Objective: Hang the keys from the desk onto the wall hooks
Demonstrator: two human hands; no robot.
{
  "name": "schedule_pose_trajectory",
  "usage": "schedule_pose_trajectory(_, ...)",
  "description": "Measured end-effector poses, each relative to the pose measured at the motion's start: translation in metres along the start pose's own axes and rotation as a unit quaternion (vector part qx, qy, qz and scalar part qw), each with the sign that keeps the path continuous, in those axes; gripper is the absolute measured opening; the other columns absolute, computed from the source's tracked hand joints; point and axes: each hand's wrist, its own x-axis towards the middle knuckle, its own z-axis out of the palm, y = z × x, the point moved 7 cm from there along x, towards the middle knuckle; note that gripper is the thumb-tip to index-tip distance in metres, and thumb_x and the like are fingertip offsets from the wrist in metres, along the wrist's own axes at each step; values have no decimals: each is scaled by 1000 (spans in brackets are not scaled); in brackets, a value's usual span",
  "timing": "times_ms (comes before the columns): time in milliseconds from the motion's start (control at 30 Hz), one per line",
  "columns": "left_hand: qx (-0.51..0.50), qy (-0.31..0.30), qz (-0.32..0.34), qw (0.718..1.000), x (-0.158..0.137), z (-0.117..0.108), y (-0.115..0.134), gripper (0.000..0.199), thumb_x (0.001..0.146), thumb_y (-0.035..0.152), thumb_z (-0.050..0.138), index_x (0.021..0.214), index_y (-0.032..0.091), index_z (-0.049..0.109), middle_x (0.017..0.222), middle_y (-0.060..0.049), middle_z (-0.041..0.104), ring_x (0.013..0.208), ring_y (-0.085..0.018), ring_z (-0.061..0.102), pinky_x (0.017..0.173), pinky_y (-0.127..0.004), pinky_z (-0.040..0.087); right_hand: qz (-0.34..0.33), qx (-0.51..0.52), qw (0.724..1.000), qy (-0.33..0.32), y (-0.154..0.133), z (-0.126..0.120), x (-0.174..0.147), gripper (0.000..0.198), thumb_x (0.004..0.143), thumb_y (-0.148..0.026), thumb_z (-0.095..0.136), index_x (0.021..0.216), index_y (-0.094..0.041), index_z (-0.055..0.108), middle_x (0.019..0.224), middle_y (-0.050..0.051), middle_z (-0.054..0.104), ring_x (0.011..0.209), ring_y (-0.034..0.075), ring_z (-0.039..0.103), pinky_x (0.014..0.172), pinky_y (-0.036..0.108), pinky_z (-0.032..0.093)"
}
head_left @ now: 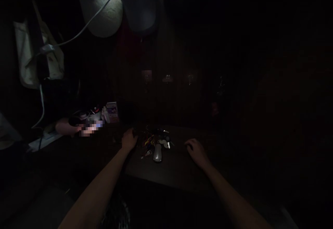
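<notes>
On the dark tabletop lies a loose pile of keys with yellow and red cords. A silver, rounded, mouse-shaped object sits at the pile's near side. My left hand rests at the left of the pile, thumb apart from its fingers; the fingertips are partly lost in shadow, and I see nothing held. To the right of the keys, my right hand lies apart from them. Its fingers bend loosely toward the pile, with a gap by the thumb and nothing visible in them.
A small purple-and-white box and white bottles stand at the back left, near a pink rounded object. Caps and a pale bag hang above, crossed by a white cable. The right side is too dark to make out.
</notes>
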Motion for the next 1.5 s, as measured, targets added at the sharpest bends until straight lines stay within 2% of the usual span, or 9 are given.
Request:
schedule_pose_trajectory(167, 80, -15, 48, 996, -3, 7, 7, 54, 79, 17, 45, 132, 26, 41, 139, -8, 40, 126, -27, 38, 97, -43, 38, 0, 0, 1000, 4, 0, 0, 0, 24, 76, -10, 42, 81, -19, 64, 91, 6, 58, 91, 18, 55, 86, 31, 41)
schedule_pose_trajectory(367, 133, -25, 142, 981, -11, 7, 20, 41, 82, 14, 39, 119, 21, 55, 132, -6, 50, 122, -21, 43, 101, -35, 35, 7, 2, 1000, 6, 2, 1, 0, 24, 76, -10, 43, 81, -20, 64, 91, 4, 58, 92, 17, 55, 87, 31, 41)
schedule_pose_trajectory(567, 166, -9, 72, 983, -16, -12, -4, 40, 86, 30, 39, 121, 16, 52, 129, -10, 53, 117, -27, 46, 93, -42, 40, 0, 9, 1000, 11, 2, 1, 0, 23, 76, -9, 43, 80, -20, 63, 90, 5, 58, 92, 17, 55, 86, 30, 41)
schedule_pose_trajectory(700, 183, 27, 49, 981, -20, -27, -13, 37, 85, 29, 42, 117, 17, 54, 122, -13, 56, 114, -28, 47, 92, -44, 39, 2, 12, 1000, 9, 1, 1, 0, 23, 75, -10, 43, 80, -19, 63, 91, 5, 58, 92, 17, 55, 85, 30, 41)
schedule_pose_trajectory(833, 130, 41, 92, 986, -20, -25, 10, 34, 84, 22, 41, 115, 18, 55, 119, -10, 57, 111, -24, 49, 96, -39, 35, 7, 5, 1000, 10, 1, 0, 1, 23, 75, -10, 43, 80, -18, 64, 92, 6, 59, 92, 18, 55, 84, 31, 41)
schedule_pose_trajectory(933, 61, -16, 117, 991, -15, -6, 33, 35, 84, 19, 40, 116, 18, 55, 119, -8, 58, 111, -20, 50, 97, -33, 35, 10, -2, 1000, 7, 2, 0, 1, 24, 75, -10, 42, 81, -18, 63, 92, 6, 59, 92, 18, 55, 84, 30, 42)
schedule_pose_trajectory(1033, 43, -53, 106, 992, -9, 11, 46, 31, 82, 19, 44, 109, 18, 59, 114, -9, 60, 106, -20, 54, 90, -32, 40, 9, -4, 1000, 1, 3, 1, 1, 24, 75, -10, 42, 81, -19, 63, 92, 6, 58, 91, 17, 55, 83, 29, 42)
schedule_pose_trajectory(1300, -4, -82, 96, 992, 0, 23, 53, 22, 76, 11, 50, 90, 16, 65, 99, -7, 65, 95, -16, 59, 85, -25, 43, 10, 14, 1000, -3, 3, 1, 1, 24, 74, -11, 43, 82, -19, 64, 92, 6, 59, 92, 18, 55, 85, 31, 42)
schedule_pose_trajectory(1500, -46, -83, 82, 992, 8, 14, 55, 17, 69, 8, 52, 74, 19, 64, 80, -2, 68, 79, -15, 62, 71, -23, 45, 7, 18, 1000, 6, 3, 1, 1, 24, 75, -9, 43, 81, -20, 63, 90, 5, 58, 91, 17, 56, 86, 31, 42)
